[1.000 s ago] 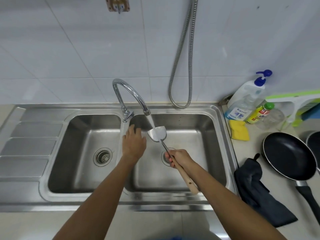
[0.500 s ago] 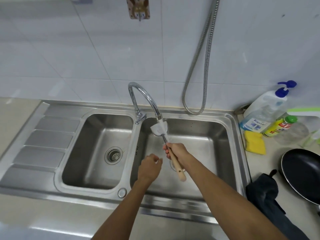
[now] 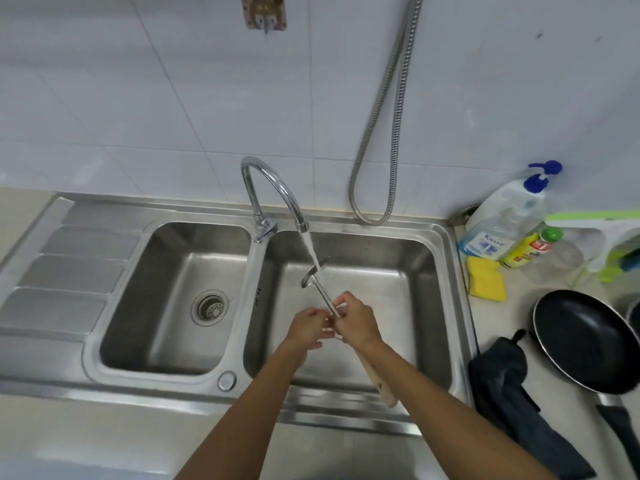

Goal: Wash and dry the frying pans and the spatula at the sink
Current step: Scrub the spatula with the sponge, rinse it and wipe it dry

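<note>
Spatula is over the right basin of the double sink, metal blade up under the water stream from the faucet, wooden handle slanting down toward the near right rim. R hand grasps it w/ fingers wrapped where shaft meets handle. L hand is right beside it, fingers curled in and touching the shaft; can't tell if it's really pinching or just rubbing. Both hands sit mid-basin, above the floor of it.

Black frying pan lies on the counter to the right, well apart from the sink, handle pointing near; edge of a 2nd pan shows at the far right border. Dark cloth is bunched btwn sink rim and pan. Yellow sponge, pump soap bottle and a green-capped yellow bottle stand at the far right corner. Metal hose loops down the tiled wall. Strainer sits in the left basin.
</note>
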A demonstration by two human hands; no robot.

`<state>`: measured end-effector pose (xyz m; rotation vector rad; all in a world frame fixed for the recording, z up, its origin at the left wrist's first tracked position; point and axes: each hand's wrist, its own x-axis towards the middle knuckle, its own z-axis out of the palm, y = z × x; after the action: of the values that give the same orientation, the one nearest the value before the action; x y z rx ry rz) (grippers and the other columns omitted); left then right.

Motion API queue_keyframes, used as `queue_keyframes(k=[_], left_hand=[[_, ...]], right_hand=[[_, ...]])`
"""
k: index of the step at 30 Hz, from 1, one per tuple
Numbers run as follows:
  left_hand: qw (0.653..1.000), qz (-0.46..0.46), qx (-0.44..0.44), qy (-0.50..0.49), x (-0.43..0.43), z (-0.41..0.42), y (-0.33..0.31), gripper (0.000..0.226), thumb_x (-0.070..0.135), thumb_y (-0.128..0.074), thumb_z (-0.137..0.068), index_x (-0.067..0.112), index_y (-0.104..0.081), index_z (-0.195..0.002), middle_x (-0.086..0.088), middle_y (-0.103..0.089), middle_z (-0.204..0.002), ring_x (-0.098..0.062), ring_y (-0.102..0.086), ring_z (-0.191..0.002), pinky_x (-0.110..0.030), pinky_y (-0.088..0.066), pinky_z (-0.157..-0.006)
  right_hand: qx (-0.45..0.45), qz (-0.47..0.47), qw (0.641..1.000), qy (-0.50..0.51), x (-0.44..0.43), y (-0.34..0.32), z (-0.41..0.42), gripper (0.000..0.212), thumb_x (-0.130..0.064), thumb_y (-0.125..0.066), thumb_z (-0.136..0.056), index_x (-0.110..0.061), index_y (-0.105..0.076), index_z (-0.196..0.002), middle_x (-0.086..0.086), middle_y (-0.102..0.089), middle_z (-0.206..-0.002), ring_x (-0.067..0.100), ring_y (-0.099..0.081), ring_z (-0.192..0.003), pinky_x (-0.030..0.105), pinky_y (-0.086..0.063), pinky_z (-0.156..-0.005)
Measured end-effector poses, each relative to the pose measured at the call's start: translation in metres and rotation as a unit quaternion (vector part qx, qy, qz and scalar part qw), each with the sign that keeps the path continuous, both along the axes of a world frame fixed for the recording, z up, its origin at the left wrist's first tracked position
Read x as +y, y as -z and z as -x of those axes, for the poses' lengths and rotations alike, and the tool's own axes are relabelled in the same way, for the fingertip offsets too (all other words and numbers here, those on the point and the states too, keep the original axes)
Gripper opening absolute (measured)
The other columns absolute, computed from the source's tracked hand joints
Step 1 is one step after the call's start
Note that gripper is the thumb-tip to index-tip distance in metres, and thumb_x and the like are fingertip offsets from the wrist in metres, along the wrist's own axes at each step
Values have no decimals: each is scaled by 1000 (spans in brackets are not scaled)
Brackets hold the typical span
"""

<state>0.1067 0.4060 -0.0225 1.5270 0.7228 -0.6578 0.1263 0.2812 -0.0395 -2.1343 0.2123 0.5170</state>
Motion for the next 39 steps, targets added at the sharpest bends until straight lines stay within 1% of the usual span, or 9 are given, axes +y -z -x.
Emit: queue_keyframes(k=[6, 12, 15, 17, 22, 25, 29, 32, 39], left_hand=[[1000, 6, 0, 27, -23, 5, -4, 20, 26, -51, -102, 16, -68, -103, -4, -76, -103, -16, -73, -88, -33, -49, -77], [998, -7, -2, 58, -25, 12, 5, 16, 22, -54, -101, 18, -69, -105, -5, -76, -108, -21, -73, -95, -31, -48, -74], [994, -81, -29, 73, -4, 9, 13, 14, 21, -55, -100, 19, -67, -94, -8, -74, -107, -22, -72, -88, -31, -48, -69], [980, -168, -62, 87, 24, -3, 16, 15, 20, -58, -100, 14, -71, -94, -13, -74, -104, -29, -72, -94, -37, -55, -80], [932, -337, -130, 35, 97, -62, -5, 29, 30, -65, -94, 6, -71, -110, -17, -72, -110, -36, -67, -108, -39, -50, -91], [916, -369, -156, 27, 121, -97, -18, 43, 25, -69, -95, 3, -60, -131, -18, -68, -126, -37, -60, -122, -40, -45, -100], [898, -381, -218, 28, 127, -126, -21, 25, 14, -73, -92, -2, -68, -111, -18, -74, -105, -35, -68, -105, -29, -41, -83], [894, -368, -254, 30, 129, -131, -19, 17, 15, -78, -89, 1, -72, -96, -16, -75, -90, -32, -72, -87, -38, -54, -82], [874, -373, -309, 23, 131, -171, -41, 27, 31, -78, -85, 11, -78, -103, -4, -79, -92, -19, -73, -86, -33, -56, -90]], right_hand=[[-55, 29, 998, -19, -22, -4, 27, 24, -8, -67, -89, -29, -57, -91, -13, -63, -78, 8, -64, -69, 15, -49, -53], [-49, 10, 999, 5, -42, -1, 40, 14, -28, -76, -87, -28, -63, -93, -12, -65, -75, 11, -64, -67, 26, -53, -59], [-30, 14, 999, 5, -49, 4, 43, 15, -28, -76, -87, -29, -64, -96, -10, -66, -78, 13, -65, -68, 33, -58, -65], [-13, 19, 1000, 9, -53, 9, 45, 13, -29, -76, -88, -31, -65, -96, -8, -68, -78, 13, -66, -68, 36, -60, -68], [68, -42, 995, 65, -55, 4, 44, 6, -24, -65, -96, -22, -68, -101, 1, -74, -79, 12, -65, -59, 27, -55, -54], [129, -99, 979, 121, -55, 0, 37, 14, -18, -58, -98, -13, -71, -97, 5, -75, -77, 14, -63, -57, 28, -53, -54], [202, -190, 941, 195, -59, 0, 18, 24, -13, -51, -99, -2, -70, -90, 6, -68, -71, 16, -56, -55, 29, -49, -53], [238, -243, 912, 228, -63, 1, 3, 27, -14, -48, -101, -2, -68, -90, 5, -62, -66, 15, -52, -52, 28, -47, -52], [295, -295, 867, 271, -58, -2, -22, 27, -13, -44, -105, 1, -66, -97, 4, -59, -63, 13, -49, -48, 24, -45, -48]])
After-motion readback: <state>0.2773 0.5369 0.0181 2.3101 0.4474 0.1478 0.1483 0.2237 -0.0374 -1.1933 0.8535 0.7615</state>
